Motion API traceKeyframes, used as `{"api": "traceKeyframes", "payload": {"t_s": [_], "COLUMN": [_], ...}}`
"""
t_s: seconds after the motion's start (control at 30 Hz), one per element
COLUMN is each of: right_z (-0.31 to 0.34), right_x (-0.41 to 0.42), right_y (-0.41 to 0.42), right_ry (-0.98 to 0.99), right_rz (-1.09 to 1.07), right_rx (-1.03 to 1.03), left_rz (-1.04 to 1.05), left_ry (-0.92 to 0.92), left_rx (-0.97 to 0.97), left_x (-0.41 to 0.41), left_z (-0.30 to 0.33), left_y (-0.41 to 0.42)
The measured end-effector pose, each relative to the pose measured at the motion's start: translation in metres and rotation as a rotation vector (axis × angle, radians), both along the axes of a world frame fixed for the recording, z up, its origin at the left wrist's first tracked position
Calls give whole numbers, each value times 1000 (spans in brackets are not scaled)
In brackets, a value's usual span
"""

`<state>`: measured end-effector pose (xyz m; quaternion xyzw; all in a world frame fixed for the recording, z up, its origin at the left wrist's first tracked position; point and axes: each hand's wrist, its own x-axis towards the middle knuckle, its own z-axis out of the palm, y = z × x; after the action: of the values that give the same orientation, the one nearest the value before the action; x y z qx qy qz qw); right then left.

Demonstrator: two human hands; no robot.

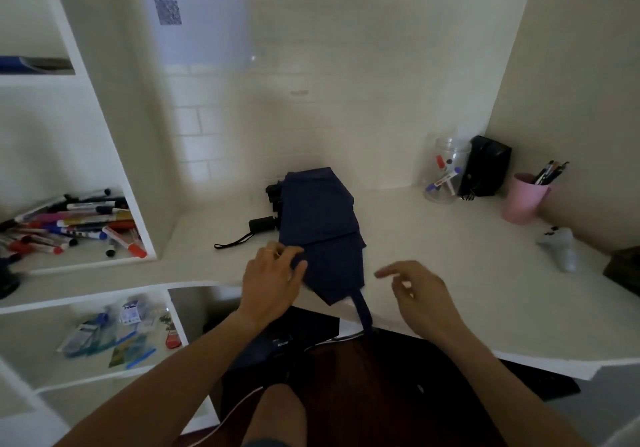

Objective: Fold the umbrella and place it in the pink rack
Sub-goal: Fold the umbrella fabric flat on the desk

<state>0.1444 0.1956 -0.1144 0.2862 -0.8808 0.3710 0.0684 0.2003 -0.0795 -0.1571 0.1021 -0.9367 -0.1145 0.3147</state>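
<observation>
1. My left hand (273,278) and right hand (420,294): bare, no gloves, no watch.
2. Forearms bare, no sleeves in view.
3. Dark shorts (363,377) on my lap, bare knee below.
4. Ring on left hand: too blurred to tell.

A navy umbrella (320,224) lies at the centre of the white worktop (433,256). The left hand (273,278) pinches its near fabric edge; the right hand (420,290) hovers with fingers spread, just beside it.
</observation>
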Motion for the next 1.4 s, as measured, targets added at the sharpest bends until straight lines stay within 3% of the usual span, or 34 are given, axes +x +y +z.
{"api": "traceKeyframes", "payload": {"t_s": [0.1, 0.23, 0.43, 0.53, 0.63, 0.77, 0.93, 1.1, 1.23, 1.4], "right_z": [8, -13, -39, -26, -16, -17, -26, -32, -55, -44], "right_x": [-64, -103, -101, -103, -101, -94, -91, -81, -70, -69], "right_y": [-39, -86, -117, -98, -72, -72, -74, -55, -45, -39], "right_ry": [134, 24, 20, 120, 263, 440, 659, 641, 619, 426], "right_rz": [189, 337, 303, 331, 448, 530, 582, 497, 552, 524], "right_rx": [193, 495, 642, 586, 399, 315, 302, 203, 243, 214], "left_rz": [8, -40, -106, -213, -366, -499, -504, -468, -522, -530], "left_ry": [-211, -436, -468, -248, -40, -30, 42, 161, 32, -123], "left_rx": [-51, 12, -33, -115, -155, -236, -369, -497, -555, -296], "left_x": [-14, -35, -59, -47, -25, -16, -9, 6, 18, 17], "left_z": [-4, -11, -5, -2, 3, -3, -10, -2, -7, 5], "left_y": [-14, -33, -74, -67, -43, -22, -10, -10, -4, -5]}}
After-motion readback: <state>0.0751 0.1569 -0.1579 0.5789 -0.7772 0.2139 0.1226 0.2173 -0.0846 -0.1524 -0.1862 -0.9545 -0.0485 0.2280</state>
